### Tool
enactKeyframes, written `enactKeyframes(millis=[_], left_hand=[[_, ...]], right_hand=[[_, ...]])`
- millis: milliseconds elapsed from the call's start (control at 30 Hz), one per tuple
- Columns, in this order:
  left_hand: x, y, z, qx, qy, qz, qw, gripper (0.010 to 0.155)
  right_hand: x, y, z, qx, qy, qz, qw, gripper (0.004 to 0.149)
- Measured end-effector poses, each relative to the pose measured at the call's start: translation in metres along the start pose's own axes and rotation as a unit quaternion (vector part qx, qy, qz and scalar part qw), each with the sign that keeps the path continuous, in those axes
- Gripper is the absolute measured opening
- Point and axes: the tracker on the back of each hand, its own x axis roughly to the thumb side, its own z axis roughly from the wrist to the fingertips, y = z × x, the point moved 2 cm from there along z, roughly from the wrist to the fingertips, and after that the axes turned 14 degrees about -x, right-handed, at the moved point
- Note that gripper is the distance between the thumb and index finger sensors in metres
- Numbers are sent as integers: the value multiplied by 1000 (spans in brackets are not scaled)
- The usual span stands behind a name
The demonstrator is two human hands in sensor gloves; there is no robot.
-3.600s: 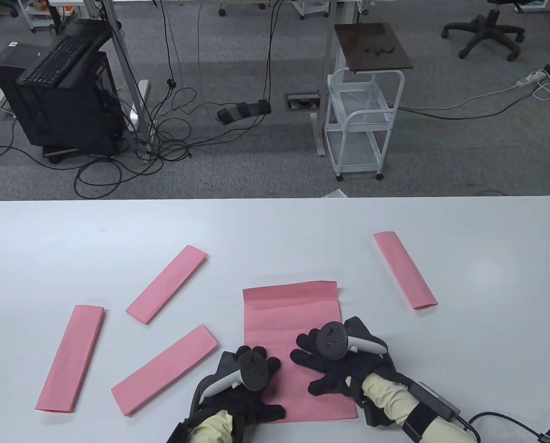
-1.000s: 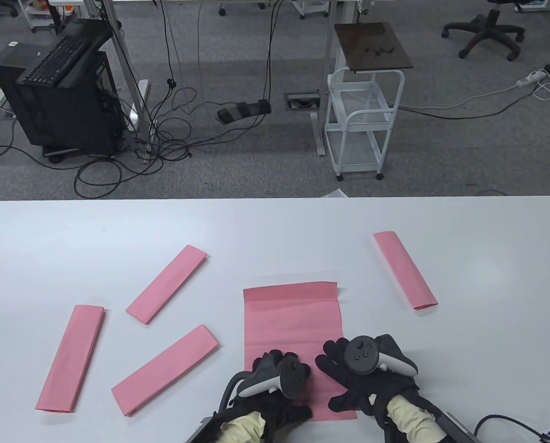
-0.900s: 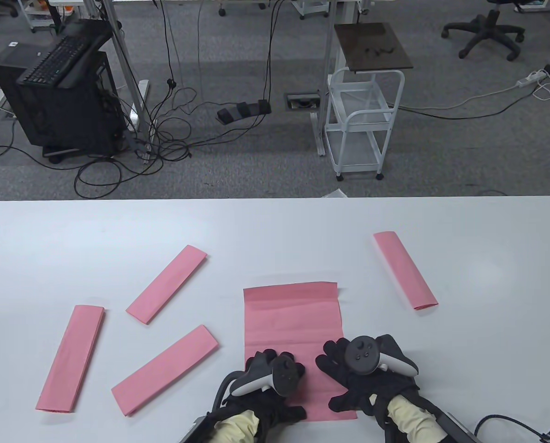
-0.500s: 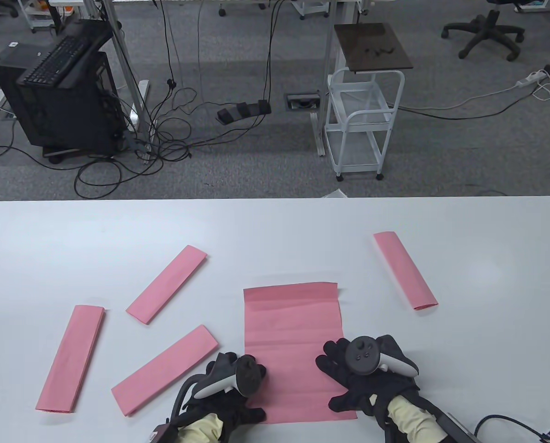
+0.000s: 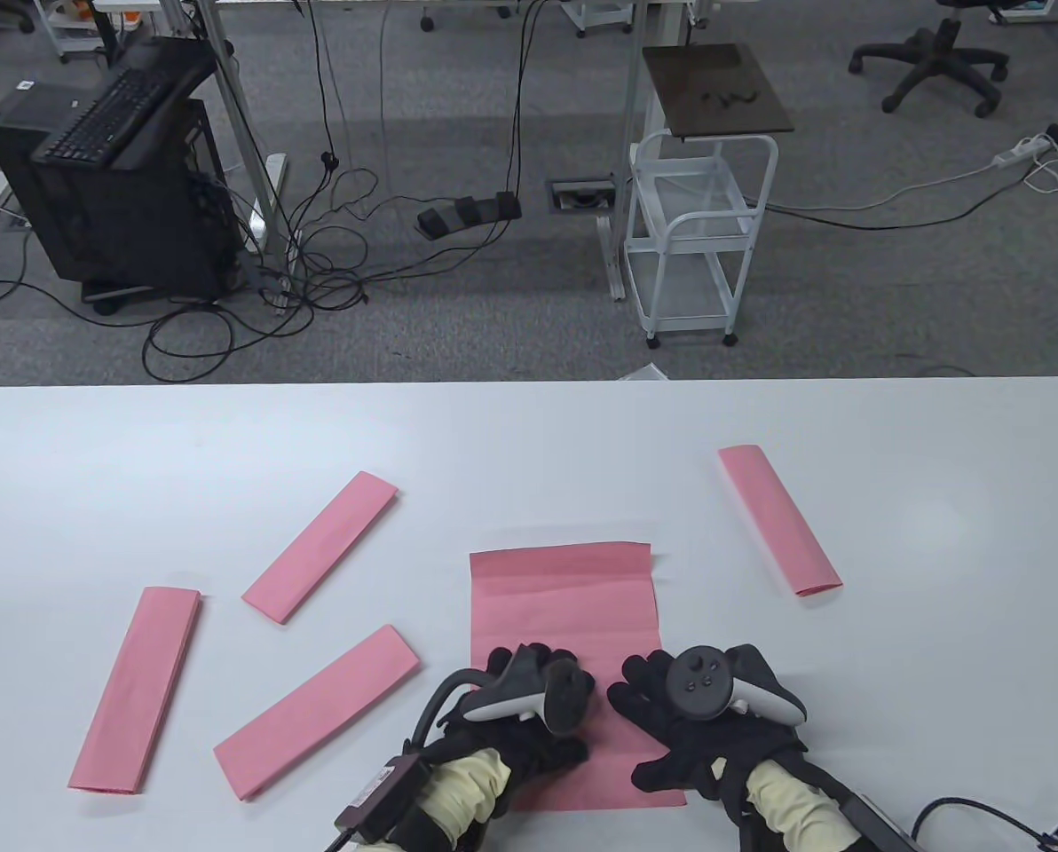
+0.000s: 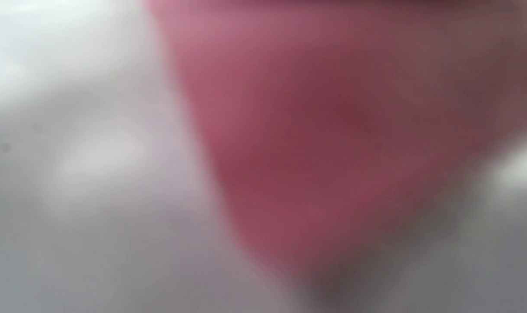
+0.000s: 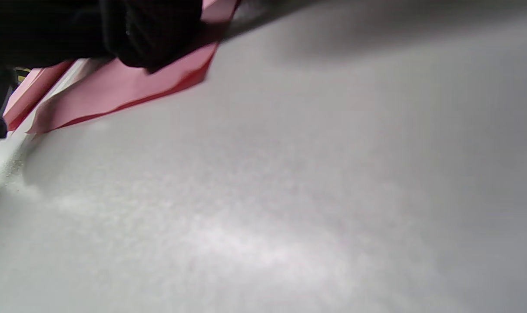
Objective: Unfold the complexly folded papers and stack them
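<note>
Both hands, the left hand (image 5: pixel 529 710) and right hand (image 5: pixel 684 719), press flat on the open pink paper (image 5: pixel 564 603) near the tabletop's (image 5: pixel 529 426) front edge, likely to smooth its creases.

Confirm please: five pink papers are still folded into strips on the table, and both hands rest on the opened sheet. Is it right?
Not five. The table view shows four folded strips; both hands, left hand and right hand, do rest on the opened sheet.
</note>
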Motion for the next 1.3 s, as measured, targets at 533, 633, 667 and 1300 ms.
enactKeyframes(millis=[533, 633, 667, 1300], left_hand=[[1, -6, -7, 18, 100, -25, 995, 70], [16, -4, -4, -8, 88, 69, 994, 71], [16, -6, 0, -15, 71, 84, 994, 72], [-75, -79, 59, 19, -86, -179, 980, 69]], right_hand=[[-1, 0, 0, 2, -1, 1, 1000, 80], [-1, 0, 0, 3, -1, 2, 1000, 80], [-1, 0, 0, 3, -1, 2, 1000, 80], [-1, -1, 0, 7, -1, 3, 1000, 80]])
